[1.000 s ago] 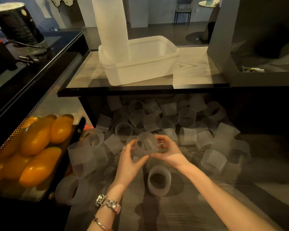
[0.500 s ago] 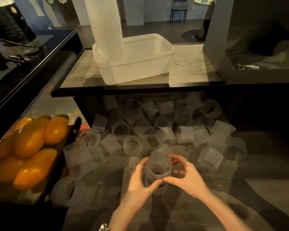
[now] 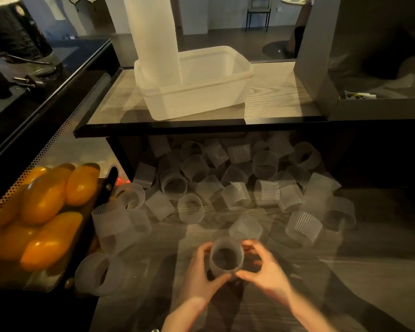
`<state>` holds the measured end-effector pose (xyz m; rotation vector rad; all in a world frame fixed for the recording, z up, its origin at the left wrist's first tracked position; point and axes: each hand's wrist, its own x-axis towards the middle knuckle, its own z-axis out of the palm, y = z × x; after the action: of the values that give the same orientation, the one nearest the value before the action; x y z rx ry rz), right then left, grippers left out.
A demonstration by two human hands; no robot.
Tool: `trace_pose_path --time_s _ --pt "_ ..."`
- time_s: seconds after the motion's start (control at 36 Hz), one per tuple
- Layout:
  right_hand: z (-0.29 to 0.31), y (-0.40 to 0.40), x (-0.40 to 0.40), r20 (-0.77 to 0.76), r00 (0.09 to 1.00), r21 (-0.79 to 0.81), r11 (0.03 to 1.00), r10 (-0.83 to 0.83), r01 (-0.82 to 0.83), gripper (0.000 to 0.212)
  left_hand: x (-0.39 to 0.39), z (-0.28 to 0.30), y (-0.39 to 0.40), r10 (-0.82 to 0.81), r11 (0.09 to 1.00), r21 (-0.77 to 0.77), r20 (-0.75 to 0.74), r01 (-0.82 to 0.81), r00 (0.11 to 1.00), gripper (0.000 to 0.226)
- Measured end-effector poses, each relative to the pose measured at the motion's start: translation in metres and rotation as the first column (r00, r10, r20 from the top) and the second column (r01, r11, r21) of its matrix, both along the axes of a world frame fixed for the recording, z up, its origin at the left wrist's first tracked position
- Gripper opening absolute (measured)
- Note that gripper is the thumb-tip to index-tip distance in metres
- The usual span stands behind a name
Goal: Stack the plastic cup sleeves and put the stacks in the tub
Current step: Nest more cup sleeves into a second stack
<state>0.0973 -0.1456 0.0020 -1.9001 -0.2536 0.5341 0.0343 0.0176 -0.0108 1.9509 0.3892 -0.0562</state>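
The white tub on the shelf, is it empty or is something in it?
Not empty. A tall stack of sleeves stands upright in the tub's left end.

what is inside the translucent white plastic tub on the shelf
A tall white ribbed stack of cup sleeves stands in the translucent white plastic tub, at its left end. The stack's base and the tub floor are blurred by the frosted wall.

The tall stack of sleeves (image 3: 153,39) in the tub (image 3: 201,92) runs off the top edge. Both forearms are cut off at the bottom edge. The right hand (image 3: 266,271) is blurred.
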Motion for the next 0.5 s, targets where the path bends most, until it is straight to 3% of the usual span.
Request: trace_pose_path --time_s 0.5 --pt "0.0052 -0.0008 -0.0007 -0.059 0.998 0.034 0.999 -0.024 0.026 0.061 0.0032 -0.0036 0.0041 -0.047 0.998 -0.045 -0.027 0.045 0.999 0.071"
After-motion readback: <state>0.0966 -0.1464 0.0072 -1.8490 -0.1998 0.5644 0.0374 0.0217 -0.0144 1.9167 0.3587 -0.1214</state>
